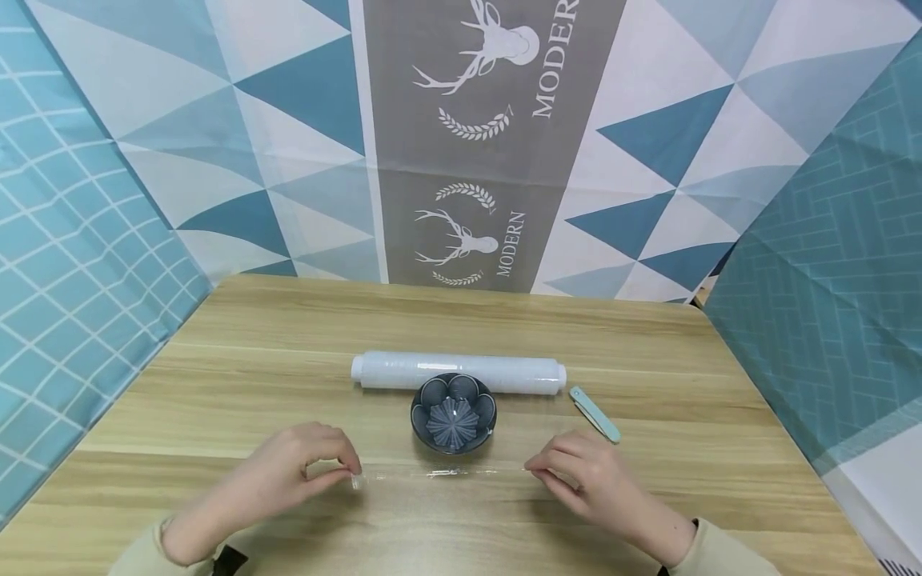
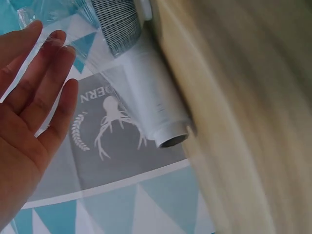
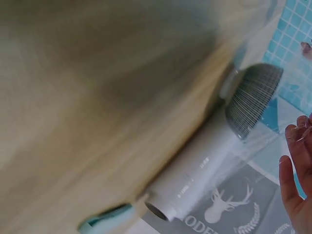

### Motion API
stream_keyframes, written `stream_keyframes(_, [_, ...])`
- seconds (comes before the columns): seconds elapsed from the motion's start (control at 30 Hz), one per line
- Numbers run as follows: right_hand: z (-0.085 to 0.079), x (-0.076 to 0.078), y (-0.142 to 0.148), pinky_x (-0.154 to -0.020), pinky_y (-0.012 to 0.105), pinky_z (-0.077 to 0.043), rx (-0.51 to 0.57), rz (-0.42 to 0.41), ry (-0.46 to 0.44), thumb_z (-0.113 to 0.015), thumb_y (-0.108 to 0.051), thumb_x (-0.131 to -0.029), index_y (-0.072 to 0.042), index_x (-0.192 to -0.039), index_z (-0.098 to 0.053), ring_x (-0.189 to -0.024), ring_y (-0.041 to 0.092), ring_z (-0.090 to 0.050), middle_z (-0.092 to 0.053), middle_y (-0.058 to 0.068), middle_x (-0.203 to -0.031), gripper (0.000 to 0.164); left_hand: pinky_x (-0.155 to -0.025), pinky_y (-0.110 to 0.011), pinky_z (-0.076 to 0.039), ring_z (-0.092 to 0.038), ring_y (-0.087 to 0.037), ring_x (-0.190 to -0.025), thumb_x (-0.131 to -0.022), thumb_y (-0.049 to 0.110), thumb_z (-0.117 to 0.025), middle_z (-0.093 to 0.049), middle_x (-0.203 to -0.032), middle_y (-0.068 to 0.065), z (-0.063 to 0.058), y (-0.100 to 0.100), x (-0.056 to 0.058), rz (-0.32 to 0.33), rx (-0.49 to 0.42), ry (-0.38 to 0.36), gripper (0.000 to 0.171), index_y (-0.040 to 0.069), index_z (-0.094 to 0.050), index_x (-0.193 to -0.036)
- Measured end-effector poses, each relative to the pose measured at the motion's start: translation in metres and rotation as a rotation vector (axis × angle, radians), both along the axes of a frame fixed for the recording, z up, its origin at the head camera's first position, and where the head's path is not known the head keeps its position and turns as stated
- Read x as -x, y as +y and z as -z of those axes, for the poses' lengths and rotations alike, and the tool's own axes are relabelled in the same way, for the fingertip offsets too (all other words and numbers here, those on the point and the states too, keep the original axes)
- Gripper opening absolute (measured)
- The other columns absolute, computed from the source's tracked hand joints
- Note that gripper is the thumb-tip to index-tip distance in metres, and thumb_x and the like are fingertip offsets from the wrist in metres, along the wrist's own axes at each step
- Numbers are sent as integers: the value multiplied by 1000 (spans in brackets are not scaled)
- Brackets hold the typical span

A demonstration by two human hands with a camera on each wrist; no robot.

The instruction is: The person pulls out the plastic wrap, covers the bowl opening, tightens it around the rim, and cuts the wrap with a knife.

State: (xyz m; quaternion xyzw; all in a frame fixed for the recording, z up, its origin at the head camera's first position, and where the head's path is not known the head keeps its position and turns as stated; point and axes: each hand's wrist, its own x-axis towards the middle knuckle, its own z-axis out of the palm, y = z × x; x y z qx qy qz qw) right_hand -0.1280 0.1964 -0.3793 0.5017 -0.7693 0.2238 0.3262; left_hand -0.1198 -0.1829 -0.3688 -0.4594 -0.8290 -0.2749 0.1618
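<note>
A sheet of clear plastic wrap (image 1: 442, 473) is stretched between both hands in the head view. My left hand (image 1: 310, 460) pinches its near left corner between thumb and fingers, and my right hand (image 1: 587, 480) pinches the near right corner. In the wrist views the film runs back to a white roll of plastic wrap (image 1: 389, 370) lying crosswise on the table. Just in front of the roll stands a dark ribbed bowl (image 1: 454, 424), upright, under the film. The bowl's ribbed outer side (image 2: 117, 24) shows in the left wrist view.
A light teal folding cutter (image 1: 595, 414) lies right of the bowl, near the roll's right end. The wooden table (image 1: 288, 320) reaches back to a patterned cloth backdrop (image 1: 461, 160), with blue cloths along both sides.
</note>
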Motion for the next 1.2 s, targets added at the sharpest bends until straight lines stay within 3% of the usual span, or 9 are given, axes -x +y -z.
stream_keyframes(0.2, [11, 1, 0, -70, 22, -41, -33, 0, -21, -49, -20, -92, -17, -86, -68, -72, 6, -56, -62, -13, -79, 20, -74, -12, -44, -57, 3, -78, -72, 11, -72, -60, -85, 22, 11, 0, -2, -31, 21, -39, 22, 28, -64, -84])
stream_keyframes(0.4, [22, 1, 2, -68, 18, -44, -80, 16, -101, -53, -20, -90, -19, -87, -67, -72, 2, -56, -62, -14, -80, 15, -72, -20, -47, -56, 4, -78, -73, 14, -71, -59, -85, 23, 21, 1, 0, -15, 79, -65, 19, 29, -63, -81])
stream_keyframes(0.53, [28, 2, 3, -70, 18, -45, -102, 29, -173, -62, -14, -83, -18, -89, -67, -73, 2, -57, -64, -12, -82, 9, -70, -22, -48, -55, 5, -77, -76, 17, -69, -58, -84, 23, 26, 3, 1, -25, 100, -123, 14, 29, -63, -79])
stream_keyframes(0.7, [33, 5, 2, -68, 13, -45, -115, 91, -303, -71, -7, -72, -18, -88, -67, -71, -1, -57, -64, -12, -80, 20, -69, -23, -48, -54, 5, -76, -81, 27, -65, -57, -82, 23, 32, 6, 3, -49, 136, -218, 4, 27, -64, -78])
stream_keyframes(0.97, [37, 17, -2, -66, 18, -50, -134, 212, -541, -66, -14, -81, -18, -87, -67, -74, -4, -56, -65, -11, -80, 8, -65, -22, -49, -52, 4, -71, -77, 17, -69, -55, -79, 20, 30, 13, 11, -193, 176, -340, 7, 23, -66, -76])
stream_keyframes(1.2, [34, 33, -7, -69, 21, -51, -140, 265, -635, -66, -13, -80, -17, -87, -68, -76, -3, -58, -66, -11, -84, 8, -61, -19, -48, -52, 2, -66, -74, 10, -70, -57, -74, 15, 29, 20, 24, -339, 191, -336, 10, 20, -66, -75])
